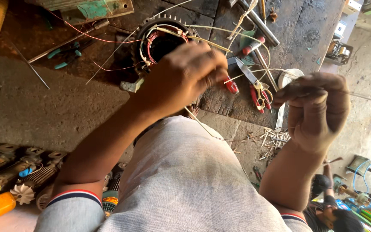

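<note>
The left hand (183, 75) is closed over the near rim of the motor stator (162, 41), which lies on the surface (44, 107) with its bore axis facing up toward the camera. The right hand (316, 109), apart to the right, pinches a thin wire (366, 98) running roughly level, left to right. Judged risk: excess pull could snap the wire or snag the scissors (258, 92) between the hands.

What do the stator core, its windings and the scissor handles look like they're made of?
Stator core: dark, dull toothed metal, probably steel. Windings: reddish, glossy strands, looks like enamelled copper wire, with cream sleeving over the leads. Scissor handles: yellow loops, likely plastic; blades bright bare metal.
</note>
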`<state>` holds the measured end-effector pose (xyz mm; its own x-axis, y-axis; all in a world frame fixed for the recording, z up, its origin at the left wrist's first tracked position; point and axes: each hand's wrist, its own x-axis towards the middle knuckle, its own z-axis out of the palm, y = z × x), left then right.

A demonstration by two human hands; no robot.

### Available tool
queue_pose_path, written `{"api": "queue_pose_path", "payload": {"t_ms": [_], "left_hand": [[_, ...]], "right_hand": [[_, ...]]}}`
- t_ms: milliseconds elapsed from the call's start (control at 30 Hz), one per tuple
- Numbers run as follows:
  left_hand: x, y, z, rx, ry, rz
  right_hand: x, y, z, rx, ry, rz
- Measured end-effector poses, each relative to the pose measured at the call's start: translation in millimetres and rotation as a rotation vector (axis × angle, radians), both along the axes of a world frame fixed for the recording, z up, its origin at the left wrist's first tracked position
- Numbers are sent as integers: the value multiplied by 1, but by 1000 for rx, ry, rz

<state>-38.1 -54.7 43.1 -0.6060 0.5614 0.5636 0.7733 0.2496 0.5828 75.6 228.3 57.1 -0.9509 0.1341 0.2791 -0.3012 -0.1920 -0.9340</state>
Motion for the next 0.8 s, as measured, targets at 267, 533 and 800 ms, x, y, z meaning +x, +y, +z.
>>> {"api": "queue_pose_path", "payload": {"t_ms": [267,533,800], "left_hand": [[48,6,-6,-427,-10,-294],[69,32,-10,-271,-266,-340],[101,77,0,-104,-64,-170]], "right_hand": [[-14,12,8,-87,-153,-350],[82,19,20,598,336,-201],[42,-3,37,1440,529,-24]]}}
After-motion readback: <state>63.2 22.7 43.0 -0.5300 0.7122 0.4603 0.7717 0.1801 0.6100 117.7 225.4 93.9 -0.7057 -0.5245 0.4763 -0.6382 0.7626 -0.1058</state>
